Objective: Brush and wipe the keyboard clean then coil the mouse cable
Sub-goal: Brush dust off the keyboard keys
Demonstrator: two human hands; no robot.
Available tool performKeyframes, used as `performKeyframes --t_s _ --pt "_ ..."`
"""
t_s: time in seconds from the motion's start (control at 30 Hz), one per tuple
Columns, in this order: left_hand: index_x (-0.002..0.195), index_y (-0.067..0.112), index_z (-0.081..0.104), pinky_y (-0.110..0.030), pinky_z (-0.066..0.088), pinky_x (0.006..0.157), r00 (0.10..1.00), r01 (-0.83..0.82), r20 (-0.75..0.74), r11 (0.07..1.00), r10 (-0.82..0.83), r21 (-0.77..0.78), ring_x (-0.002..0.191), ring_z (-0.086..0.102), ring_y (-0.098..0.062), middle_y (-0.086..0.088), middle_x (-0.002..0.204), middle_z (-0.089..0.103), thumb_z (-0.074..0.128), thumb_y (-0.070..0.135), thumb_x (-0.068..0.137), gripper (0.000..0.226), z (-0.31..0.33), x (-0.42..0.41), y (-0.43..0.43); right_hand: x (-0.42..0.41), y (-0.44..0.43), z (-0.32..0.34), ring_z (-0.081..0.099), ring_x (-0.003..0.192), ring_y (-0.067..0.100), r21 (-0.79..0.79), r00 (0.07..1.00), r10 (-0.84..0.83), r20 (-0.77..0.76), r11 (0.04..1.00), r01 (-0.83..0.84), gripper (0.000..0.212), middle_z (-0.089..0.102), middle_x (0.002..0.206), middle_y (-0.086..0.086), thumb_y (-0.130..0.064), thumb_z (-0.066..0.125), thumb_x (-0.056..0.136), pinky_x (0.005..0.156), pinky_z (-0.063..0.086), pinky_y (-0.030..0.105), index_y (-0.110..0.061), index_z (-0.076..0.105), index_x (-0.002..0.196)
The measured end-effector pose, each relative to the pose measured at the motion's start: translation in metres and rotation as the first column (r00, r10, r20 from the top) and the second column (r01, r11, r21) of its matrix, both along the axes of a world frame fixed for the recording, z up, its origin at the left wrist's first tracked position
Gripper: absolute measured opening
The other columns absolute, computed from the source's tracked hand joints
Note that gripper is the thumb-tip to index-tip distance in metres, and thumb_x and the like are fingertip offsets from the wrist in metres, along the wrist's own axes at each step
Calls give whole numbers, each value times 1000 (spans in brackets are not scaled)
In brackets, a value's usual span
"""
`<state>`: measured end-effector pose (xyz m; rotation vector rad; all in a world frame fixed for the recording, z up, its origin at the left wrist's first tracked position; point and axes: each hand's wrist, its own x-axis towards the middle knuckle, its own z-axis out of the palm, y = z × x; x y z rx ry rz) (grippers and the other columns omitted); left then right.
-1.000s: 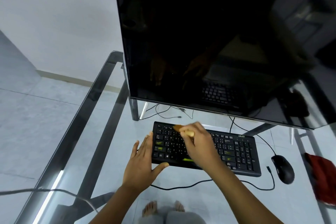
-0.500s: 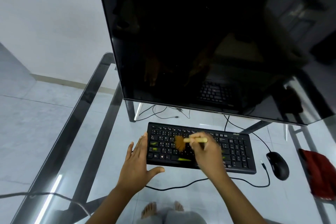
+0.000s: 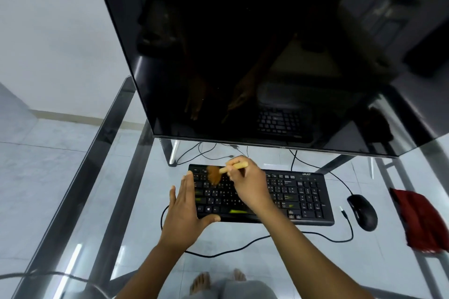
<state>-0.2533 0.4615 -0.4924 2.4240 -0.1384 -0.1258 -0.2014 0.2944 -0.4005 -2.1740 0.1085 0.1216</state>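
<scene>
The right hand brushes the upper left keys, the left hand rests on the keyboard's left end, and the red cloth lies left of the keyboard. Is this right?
Not quite: the head view shows the red cloth to the right of the keyboard, beyond the mouse. The right hand with the brush and the left hand are as you say.

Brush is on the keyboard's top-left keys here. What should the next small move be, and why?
Probably sweep the brush rightward along the top rows. Its bristles sit at the far-left corner of the keyboard, the right hand grips the handle, and the left hand braces the left edge with straight fingers.
</scene>
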Motion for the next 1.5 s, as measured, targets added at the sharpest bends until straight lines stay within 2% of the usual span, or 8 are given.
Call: performKeyframes --t_s 0.27,0.37,0.5,0.63,0.77,1.0,1.37,1.5 --pt "153 18 -7 -47 -8 118 999 36 25 994 -39 99 150 1 -15 -1 162 4 48 85 66 123 3 7 2 -7 -64 -1 70 76 21 -105 984 -168 60 979 173 13 72 84 4 -11 60 95 69 54 25 -20 65 88" --pt "154 15 2 -49 -6 118 993 100 41 980 -108 172 150 -3 -16 0 162 -2 44 86 69 119 8 12 -11 -11 -74 -4 72 82 24 -12 997 -14 -79 1000 13 8 74 87 9 -9 58 96 80 60 34 -9 66 95" --pt "154 12 14 -47 -10 119 976 200 29 943 -215 267 148 -14 -13 -2 163 -1 38 86 70 115 19 24 -35 -11 -79 -1 69 76 19 -121 989 -123 85 984 132 17 73 82 -3 -14 60 95 71 55 27 -28 64 86" --pt "155 14 3 -41 -18 116 965 258 -42 918 -258 302 143 -30 -15 -3 161 -18 51 83 68 120 27 33 -52 -18 -77 -4 72 80 18 -189 996 64 69 981 -50 9 74 83 3 -13 60 95 78 59 29 -18 67 91" --pt "154 12 -5 -43 -15 118 949 315 -89 887 -303 337 142 -32 -16 -4 159 -22 54 83 67 127 29 37 -58 -25 -93 -8 69 81 14 -95 968 -184 170 975 202 14 70 89 1 -11 64 93 78 55 27 -23 67 87" --pt "150 12 -19 -46 -11 120 925 380 -157 842 -346 382 140 -36 -19 -3 155 -34 56 82 67 132 23 33 -54 -42 -110 -8 69 81 13 -90 965 -220 139 968 234 15 70 88 2 -14 62 94 76 54 21 -27 66 89" --pt "151 12 -16 -49 -17 117 919 393 -163 837 -358 380 140 -35 -16 -1 156 -32 51 84 69 128 26 36 -65 -59 -119 -2 68 67 24 -69 996 -43 -82 997 38 19 73 71 -8 -9 60 93 67 57 44 -24 63 82" --pt "151 11 -15 -50 -14 117 912 410 -160 824 -378 390 141 -33 -19 -4 156 -32 49 82 72 124 28 40 -76 -47 -119 1 65 71 11 -113 963 -221 156 964 240 22 68 78 -12 -7 61 92 65 52 24 -26 63 81"
